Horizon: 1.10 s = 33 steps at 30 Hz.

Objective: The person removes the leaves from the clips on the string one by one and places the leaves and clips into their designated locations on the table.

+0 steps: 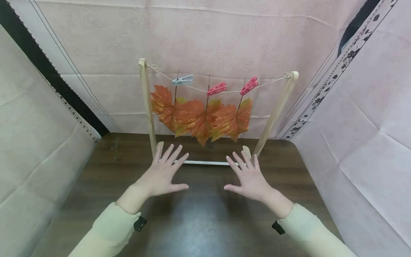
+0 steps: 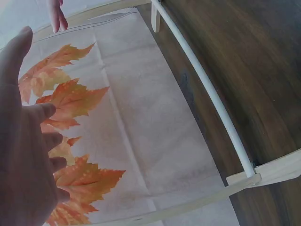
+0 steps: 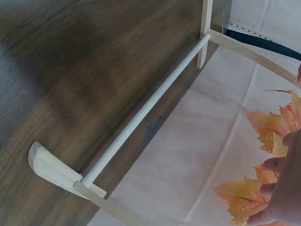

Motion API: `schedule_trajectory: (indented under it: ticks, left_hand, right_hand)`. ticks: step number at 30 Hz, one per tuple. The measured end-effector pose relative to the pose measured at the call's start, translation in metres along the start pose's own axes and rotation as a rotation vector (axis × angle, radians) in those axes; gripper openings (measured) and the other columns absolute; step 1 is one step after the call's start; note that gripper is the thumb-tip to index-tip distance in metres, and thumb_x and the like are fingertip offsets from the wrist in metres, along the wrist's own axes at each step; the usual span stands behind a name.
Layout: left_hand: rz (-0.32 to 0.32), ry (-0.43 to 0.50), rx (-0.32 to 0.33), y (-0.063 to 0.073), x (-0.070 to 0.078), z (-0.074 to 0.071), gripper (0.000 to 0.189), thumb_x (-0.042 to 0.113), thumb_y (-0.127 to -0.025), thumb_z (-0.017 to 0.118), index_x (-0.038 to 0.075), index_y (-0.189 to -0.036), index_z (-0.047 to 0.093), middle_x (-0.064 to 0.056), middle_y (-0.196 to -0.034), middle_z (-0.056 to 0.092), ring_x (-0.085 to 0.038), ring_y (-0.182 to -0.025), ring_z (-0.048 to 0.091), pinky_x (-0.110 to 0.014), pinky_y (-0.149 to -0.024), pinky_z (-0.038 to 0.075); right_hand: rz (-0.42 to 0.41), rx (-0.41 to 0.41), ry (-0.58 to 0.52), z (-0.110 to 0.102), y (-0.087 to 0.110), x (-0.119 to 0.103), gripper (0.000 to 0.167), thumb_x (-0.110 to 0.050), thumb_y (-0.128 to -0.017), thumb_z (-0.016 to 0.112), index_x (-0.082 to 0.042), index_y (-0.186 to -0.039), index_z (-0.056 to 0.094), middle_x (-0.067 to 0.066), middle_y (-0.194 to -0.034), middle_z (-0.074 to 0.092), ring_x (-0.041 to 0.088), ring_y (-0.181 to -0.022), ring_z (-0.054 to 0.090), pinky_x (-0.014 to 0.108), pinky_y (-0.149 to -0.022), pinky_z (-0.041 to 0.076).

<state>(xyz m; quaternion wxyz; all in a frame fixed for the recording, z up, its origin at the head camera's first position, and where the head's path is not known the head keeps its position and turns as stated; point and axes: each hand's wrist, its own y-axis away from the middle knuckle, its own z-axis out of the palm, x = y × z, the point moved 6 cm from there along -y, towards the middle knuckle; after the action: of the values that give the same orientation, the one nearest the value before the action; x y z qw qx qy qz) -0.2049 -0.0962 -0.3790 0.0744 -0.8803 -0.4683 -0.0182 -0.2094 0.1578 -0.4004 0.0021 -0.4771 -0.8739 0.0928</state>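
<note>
My left hand (image 1: pixel 161 177) and right hand (image 1: pixel 251 181) are held out palm down over the table, fingers spread, holding nothing. Just beyond them stands a small wooden drying rack with a left post (image 1: pixel 147 110), a right post (image 1: pixel 275 113) and a white crossbar (image 1: pixel 207 163) low down. Between the post tops a string (image 1: pixel 269 82) carries one light blue clothespin (image 1: pixel 183 80) and two pink clothespins (image 1: pixel 217 89) (image 1: pixel 249 86). From these, three orange maple leaves (image 1: pixel 165 110) (image 1: pixel 198 119) (image 1: pixel 234 119) hang by dark stems, overlapping. Whether any fingertip touches the rack cannot be told.
The dark wooden table (image 1: pixel 199 221) has rounded far corners. Pale patterned cloth (image 1: pixel 224 35) hangs behind the rack, with more cloth on the left (image 1: pixel 41 142) and right (image 1: pixel 359 125). The rack's wooden feet (image 3: pixel 51 167) lie flat on the tabletop.
</note>
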Motion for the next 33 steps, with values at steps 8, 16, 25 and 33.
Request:
schedule_trajectory:
  ticks: [8, 16, 25, 33]
  left_hand:
    - [-0.121, 0.064, 0.218, -0.017, -0.028, -0.046, 0.081, 0.057, -0.088, 0.051, 0.006, -0.146, 0.027, -0.018, -0.152, 0.024, -0.041, -0.139, 0.022, -0.059, -0.11, 0.017]
    - [-0.203, 0.175, 0.463, -0.039, -0.046, -0.11, 0.066, 0.039, -0.092, 0.055, 0.003, -0.143, 0.032, -0.02, -0.144, 0.037, -0.038, -0.132, 0.034, -0.054, -0.106, 0.03]
    - [-0.224, 0.273, 0.485, -0.065, -0.057, -0.134, 0.063, 0.036, -0.094, 0.053, 0.002, -0.143, 0.031, -0.019, -0.144, 0.035, -0.036, -0.134, 0.03, -0.05, -0.108, 0.028]
    - [-0.235, 0.362, 0.449, -0.086, -0.062, -0.14, 0.064, 0.037, -0.095, 0.049, 0.003, -0.144, 0.027, -0.017, -0.148, 0.029, -0.033, -0.137, 0.026, -0.048, -0.111, 0.025]
  right_hand:
    - [0.002, 0.086, -0.011, -0.039, -0.016, 0.001, 0.088, -0.067, -0.078, 0.056, -0.016, -0.146, 0.031, 0.012, -0.148, 0.036, 0.037, -0.139, 0.023, 0.066, -0.107, 0.01]
    - [0.051, 0.219, -0.073, -0.117, -0.05, -0.003, 0.07, -0.053, -0.078, 0.066, -0.011, -0.132, 0.05, 0.011, -0.134, 0.053, 0.033, -0.132, 0.036, 0.059, -0.11, 0.012]
    - [0.098, 0.286, -0.175, -0.19, -0.1, -0.012, 0.067, -0.051, -0.082, 0.064, -0.015, -0.136, 0.046, 0.006, -0.138, 0.049, 0.026, -0.131, 0.036, 0.051, -0.112, 0.01]
    - [0.103, 0.208, -0.099, -0.218, -0.147, -0.038, 0.075, -0.06, -0.082, 0.059, -0.019, -0.142, 0.038, -0.001, -0.145, 0.041, 0.021, -0.136, 0.03, 0.049, -0.112, 0.01]
